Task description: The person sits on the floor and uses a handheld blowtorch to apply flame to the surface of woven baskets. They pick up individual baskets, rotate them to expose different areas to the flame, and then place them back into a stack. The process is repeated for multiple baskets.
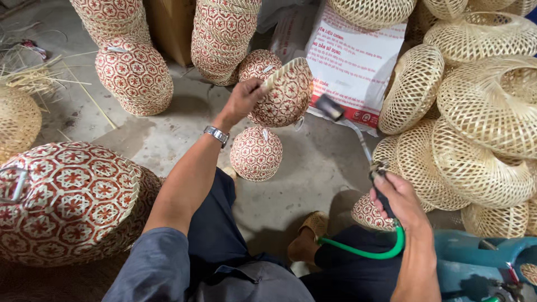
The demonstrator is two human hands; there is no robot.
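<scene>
I have my left hand (241,99) closed on the rim of a red-patterned basket (282,92), tilted up off the floor, while my right hand (398,201) grips the torch (358,142) aimed at it, so singeing seems underway; next I'd turn the basket.

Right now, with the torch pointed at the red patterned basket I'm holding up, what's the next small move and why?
Probably turn the red-and-white woven basket a little in the left hand, so a fresh patch faces the torch nozzle. The nozzle, on the wand held by the right hand, points at the basket's right side, which shows a warm glow near its rim. The left hand grips only the rim, so rotating looks easy.
</scene>
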